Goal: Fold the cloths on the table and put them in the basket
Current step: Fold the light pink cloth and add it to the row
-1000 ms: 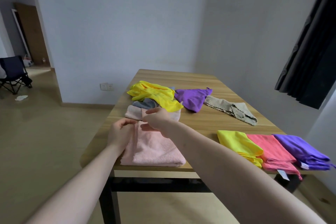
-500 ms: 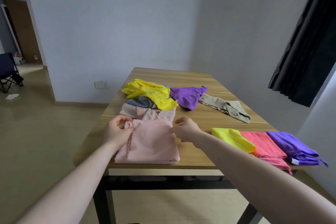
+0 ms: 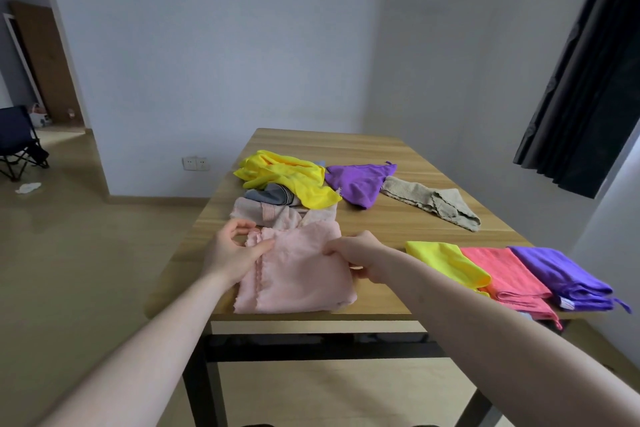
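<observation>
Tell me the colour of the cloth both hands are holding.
Pale pink cloth, clearest in the head view.

A plain room in a home: a wooden desk (image 3: 346, 149) at the center, a dark curtain (image 3: 588, 62) at upper right, a folding chair (image 3: 17, 142) and door (image 3: 41, 62) at left

The tabletop (image 3: 408, 163) is pale wood with a straight grain and a low sheen, on a black matt frame (image 3: 311, 343). The pink cloth (image 3: 298, 274) looks like soft, fuzzy terry with a scalloped edge — matt throughout. The beige cloth (image 3: 433, 201) is similar nap, rougher. The loose yellow cloth (image 3: 291, 177) and loose purple cloth (image 3: 360, 182) are smoother, thinner fabric. The folded coral cloth (image 3: 502, 274) shows fine ribbing — the floor (image 3: 69, 253) is glossy.
</observation>
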Tool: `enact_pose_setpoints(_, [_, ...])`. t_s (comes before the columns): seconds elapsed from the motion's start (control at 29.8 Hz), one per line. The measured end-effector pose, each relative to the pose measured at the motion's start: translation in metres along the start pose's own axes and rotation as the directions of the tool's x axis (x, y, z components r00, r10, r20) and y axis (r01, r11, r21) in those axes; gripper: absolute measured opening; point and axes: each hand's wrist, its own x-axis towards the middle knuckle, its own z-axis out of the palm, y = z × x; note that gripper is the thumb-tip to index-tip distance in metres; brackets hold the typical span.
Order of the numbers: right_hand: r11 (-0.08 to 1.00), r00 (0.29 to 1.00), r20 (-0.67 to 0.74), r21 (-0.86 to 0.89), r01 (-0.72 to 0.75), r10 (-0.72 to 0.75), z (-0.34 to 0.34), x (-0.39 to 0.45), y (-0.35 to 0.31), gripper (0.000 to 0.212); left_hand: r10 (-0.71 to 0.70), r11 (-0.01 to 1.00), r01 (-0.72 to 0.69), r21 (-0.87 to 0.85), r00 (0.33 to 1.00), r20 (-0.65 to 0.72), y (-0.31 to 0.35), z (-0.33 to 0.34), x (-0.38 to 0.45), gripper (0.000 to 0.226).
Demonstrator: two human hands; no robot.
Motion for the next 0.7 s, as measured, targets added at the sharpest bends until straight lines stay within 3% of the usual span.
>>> enact_pose_setpoints(0.1, [0.997, 0.997, -0.007, -0.022, 0.072, -0.072, -0.006, -0.004, -0.001, 0.018, 0.015, 0.999, -0.017, 0.037, 0.999, 0.05, -0.002, 0.002, 0.0, 0.052])
enact_pose_setpoints(0.17, [0.99, 0.992, -0.028, -0.079, 0.121, -0.123, -0.005, -0.008, -0.003, 0.017, 0.037, 0.996, -0.043, 0.083, 0.996, 0.078, -0.003, 0.002, 0.0, 0.054])
enact_pose_setpoints(0.44, [0.901, 0.93, -0.087, -0.293, 0.319, -0.358, 0.008, -0.02, -0.023, 0.04, 0.029, 0.996, -0.034, 0.08, 0.998, 0.064, -0.001, 0.001, -0.003, 0.05])
enact_pose_setpoints(0.7, [0.87, 0.891, -0.041, -0.239, 0.431, -0.453, 0.041, -0.042, -0.034, 0.046, 0.035, 0.996, -0.041, 0.081, 0.997, 0.072, 0.004, -0.001, -0.007, 0.047])
